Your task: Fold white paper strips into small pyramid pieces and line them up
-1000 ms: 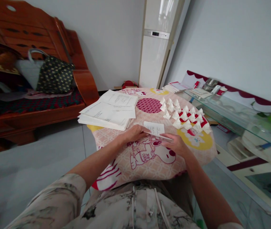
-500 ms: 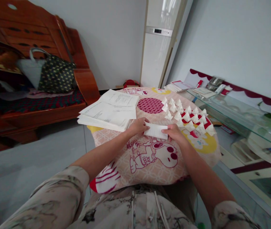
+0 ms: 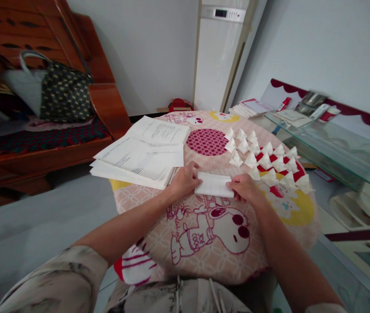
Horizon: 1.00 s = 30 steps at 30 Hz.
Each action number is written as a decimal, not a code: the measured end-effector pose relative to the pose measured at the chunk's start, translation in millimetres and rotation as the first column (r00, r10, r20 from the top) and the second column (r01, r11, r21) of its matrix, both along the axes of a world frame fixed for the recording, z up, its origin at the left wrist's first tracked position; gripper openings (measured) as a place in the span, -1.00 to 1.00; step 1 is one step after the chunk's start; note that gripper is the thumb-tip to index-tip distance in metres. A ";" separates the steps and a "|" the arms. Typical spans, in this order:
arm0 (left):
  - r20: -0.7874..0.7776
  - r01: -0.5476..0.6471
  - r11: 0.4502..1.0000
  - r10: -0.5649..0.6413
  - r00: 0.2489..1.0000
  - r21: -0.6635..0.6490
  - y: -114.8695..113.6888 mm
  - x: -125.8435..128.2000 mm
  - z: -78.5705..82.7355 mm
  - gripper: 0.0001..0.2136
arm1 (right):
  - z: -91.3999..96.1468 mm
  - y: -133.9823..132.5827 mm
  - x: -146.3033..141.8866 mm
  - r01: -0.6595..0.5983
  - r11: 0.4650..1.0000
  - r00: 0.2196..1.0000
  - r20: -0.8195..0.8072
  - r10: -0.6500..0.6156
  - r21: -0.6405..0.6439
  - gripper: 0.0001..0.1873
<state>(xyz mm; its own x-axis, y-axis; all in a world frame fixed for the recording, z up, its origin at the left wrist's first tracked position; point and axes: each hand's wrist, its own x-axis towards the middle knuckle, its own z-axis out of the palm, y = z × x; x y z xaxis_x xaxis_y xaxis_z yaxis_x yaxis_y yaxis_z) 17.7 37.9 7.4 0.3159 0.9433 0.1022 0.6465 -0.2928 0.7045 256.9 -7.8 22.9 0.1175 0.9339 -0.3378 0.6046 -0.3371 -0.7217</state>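
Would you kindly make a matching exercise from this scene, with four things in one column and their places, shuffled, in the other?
Things
1. Folded paper
2. Paper stack
3. Pointed paper pieces
4. Dark patterned bag

Places
A. On the wooden bench
B. Grouped on the right part of the tablecloth
C. Held between the left hand and the right hand
D. On the left part of the tablecloth

Pairs: 1-C, 2-D, 3-B, 4-A
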 end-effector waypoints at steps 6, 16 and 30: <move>0.006 -0.027 1.000 0.027 1.000 -0.015 0.6 -0.6 -2.0 -0.62 | 1.7 -5.2 -6.8 0.016 0.997 0.983 0.179 -0.030 0.079 -0.68; 0.034 -0.074 0.994 0.077 0.996 -0.084 -0.5 -0.6 2.8 -0.58 | -6.3 -1.9 -10.4 -0.074 0.968 0.873 0.485 -0.054 0.242 -0.73; 0.063 -0.094 0.989 0.102 0.993 -0.114 -0.5 -0.1 5.9 -0.57 | -6.6 -0.8 -13.1 -0.062 0.968 0.836 0.543 -0.083 0.242 -0.72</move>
